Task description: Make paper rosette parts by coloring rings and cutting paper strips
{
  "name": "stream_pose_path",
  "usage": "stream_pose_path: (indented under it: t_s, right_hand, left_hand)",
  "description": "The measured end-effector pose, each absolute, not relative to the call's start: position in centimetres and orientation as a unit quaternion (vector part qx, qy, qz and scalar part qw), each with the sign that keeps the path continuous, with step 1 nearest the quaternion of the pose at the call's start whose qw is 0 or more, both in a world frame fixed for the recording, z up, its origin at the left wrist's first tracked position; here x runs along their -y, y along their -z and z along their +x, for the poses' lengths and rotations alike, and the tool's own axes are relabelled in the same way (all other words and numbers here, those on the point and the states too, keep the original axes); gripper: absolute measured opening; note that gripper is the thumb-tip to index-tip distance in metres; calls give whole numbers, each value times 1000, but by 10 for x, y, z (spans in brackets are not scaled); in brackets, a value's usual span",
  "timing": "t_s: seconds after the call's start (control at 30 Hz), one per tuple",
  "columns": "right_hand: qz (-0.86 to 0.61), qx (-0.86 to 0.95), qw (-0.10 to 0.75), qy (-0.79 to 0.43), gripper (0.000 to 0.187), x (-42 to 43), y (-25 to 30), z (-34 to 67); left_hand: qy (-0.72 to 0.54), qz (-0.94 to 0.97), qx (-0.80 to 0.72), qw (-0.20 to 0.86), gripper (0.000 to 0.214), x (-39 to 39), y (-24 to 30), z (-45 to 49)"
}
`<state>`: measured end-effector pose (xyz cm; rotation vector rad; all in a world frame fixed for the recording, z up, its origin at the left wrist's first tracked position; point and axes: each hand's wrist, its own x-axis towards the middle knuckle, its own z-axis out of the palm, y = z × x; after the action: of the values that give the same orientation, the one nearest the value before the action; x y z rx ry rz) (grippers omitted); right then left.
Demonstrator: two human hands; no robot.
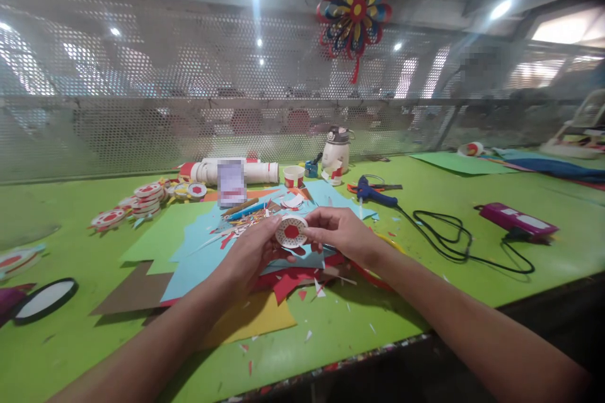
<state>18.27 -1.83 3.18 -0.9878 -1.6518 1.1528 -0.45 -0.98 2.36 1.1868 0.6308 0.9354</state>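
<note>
White disc (290, 231) (red hexagon (292, 232) at centre) is grasped by both left hand (258, 242) and right hand (338, 233). Coloured paper (198, 252) lies beneath.

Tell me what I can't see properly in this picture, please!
All in the head view:
- Back of the white disc: turned away from the camera, between the left hand and right hand.
- Front of the upright rectangle: blurred into blocks.
- Purple thing: cut off by the left edge.
- Shapes behind the mesh screen: blurred, partly covered by the mesh.
</note>
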Motion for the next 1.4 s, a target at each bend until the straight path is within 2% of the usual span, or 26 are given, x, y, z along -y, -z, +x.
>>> stream_pose_path:
  t_s: [0.33,0.8,1.4]
  right_hand:
    - [-407,659,436,-458,18,19,-32,183]
    - [-410,655,441,-457,22,19,-34,183]
    - [-336,688,472,-438,21,21,-33,184]
  left_hand:
    - [-404,539,-230,702,28,4,-22,-7]
    - [-388,531,-192,728,34,1,-14,-7]
    - [-412,556,-157,705,21,2,-19,-15]
